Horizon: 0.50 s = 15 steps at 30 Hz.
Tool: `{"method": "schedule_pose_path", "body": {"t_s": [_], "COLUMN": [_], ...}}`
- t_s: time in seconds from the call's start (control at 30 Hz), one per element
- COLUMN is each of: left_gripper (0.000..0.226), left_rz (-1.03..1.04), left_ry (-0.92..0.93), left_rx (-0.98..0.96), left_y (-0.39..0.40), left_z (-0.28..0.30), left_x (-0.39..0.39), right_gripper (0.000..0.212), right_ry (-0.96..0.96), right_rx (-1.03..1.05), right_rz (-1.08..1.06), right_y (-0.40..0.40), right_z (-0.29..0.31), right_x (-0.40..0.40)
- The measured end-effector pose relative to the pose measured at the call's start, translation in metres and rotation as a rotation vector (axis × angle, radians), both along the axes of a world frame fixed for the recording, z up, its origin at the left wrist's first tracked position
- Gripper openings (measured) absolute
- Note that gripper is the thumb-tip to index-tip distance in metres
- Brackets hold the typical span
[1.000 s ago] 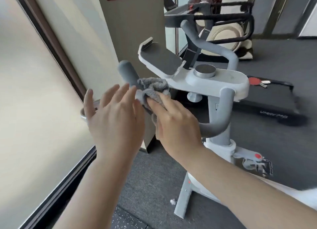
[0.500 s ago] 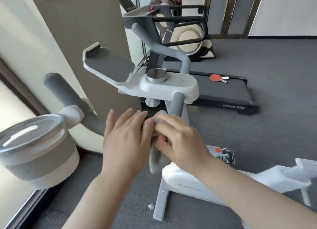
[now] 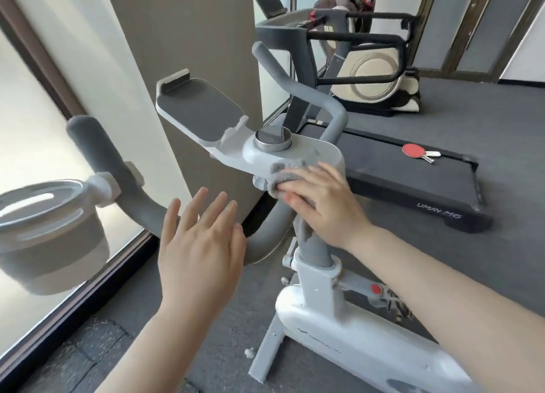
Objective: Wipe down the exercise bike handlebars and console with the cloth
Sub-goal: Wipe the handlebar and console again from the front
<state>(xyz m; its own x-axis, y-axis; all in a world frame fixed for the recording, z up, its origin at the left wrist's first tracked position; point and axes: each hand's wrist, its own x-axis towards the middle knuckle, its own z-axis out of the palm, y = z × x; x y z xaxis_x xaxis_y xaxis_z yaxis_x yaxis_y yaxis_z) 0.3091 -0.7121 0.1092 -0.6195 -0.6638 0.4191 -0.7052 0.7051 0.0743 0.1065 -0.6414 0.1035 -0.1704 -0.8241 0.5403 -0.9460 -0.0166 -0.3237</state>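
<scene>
From the head camera, the right hand (image 3: 321, 204) lies over the grey cloth (image 3: 284, 173), fingers curled down onto it and pressing it against the near edge of the white console (image 3: 312, 153), just where the console meets the handlebars (image 3: 118, 171); a fold of the cloth hangs down beside the grey stem under the hand. The left hand (image 3: 200, 239) hovers in front of the curved bar, fingers straight and spread, holding nothing and touching nothing that can be made out. As to progress, the wipe looks to be mid-course: the cloth is working the console's rim, while the dial (image 3: 272, 139), the grey tablet shelf (image 3: 200, 111) and the far upright grip show no cloth on them (whether any part is already clean cannot be told from the surfaces). The near grip with its cup holder (image 3: 50, 224) sits well apart to the left. The bike stands on grey carpet (image 3: 486, 121) beside a frosted window and a beige pillar. Behind it lies a black treadmill (image 3: 398, 168) with a red table-tennis paddle (image 3: 413, 151) on its belt, and an elliptical trainer stands further back.
</scene>
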Motion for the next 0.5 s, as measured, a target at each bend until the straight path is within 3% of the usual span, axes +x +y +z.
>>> {"method": "schedule_pose_path", "body": {"t_s": [0.13,0.27,0.33,0.43,0.5], "left_gripper": [0.043,0.047,0.046,0.043,0.04], "left_rz": [0.121,0.187,0.216,0.293,0.337], "left_ry": [0.059,0.139,0.147,0.137,0.111], "left_rx": [-0.001,-0.021,-0.029,-0.021,0.008], "left_y": [0.008,0.01,0.01,0.014,0.017], "left_z": [-0.002,-0.003,-0.004,-0.007,-0.007], "left_x": [-0.006,-0.013,-0.015,-0.017,-0.019], "right_gripper": [0.02,0.024,0.026,0.023,0.021], "right_ry": [-0.184,0.039,0.063,-0.086,-0.056], "right_rx": [-0.124,-0.1,-0.047,-0.087,-0.09], "right_rz": [-0.107,0.189,0.233,0.135,0.02], "right_y": [-0.004,0.007,0.004,0.001,0.002], "right_z": [-0.02,-0.021,-0.013,-0.017,-0.021], "right_x": [0.045,0.033,0.008,0.019,0.035]}}
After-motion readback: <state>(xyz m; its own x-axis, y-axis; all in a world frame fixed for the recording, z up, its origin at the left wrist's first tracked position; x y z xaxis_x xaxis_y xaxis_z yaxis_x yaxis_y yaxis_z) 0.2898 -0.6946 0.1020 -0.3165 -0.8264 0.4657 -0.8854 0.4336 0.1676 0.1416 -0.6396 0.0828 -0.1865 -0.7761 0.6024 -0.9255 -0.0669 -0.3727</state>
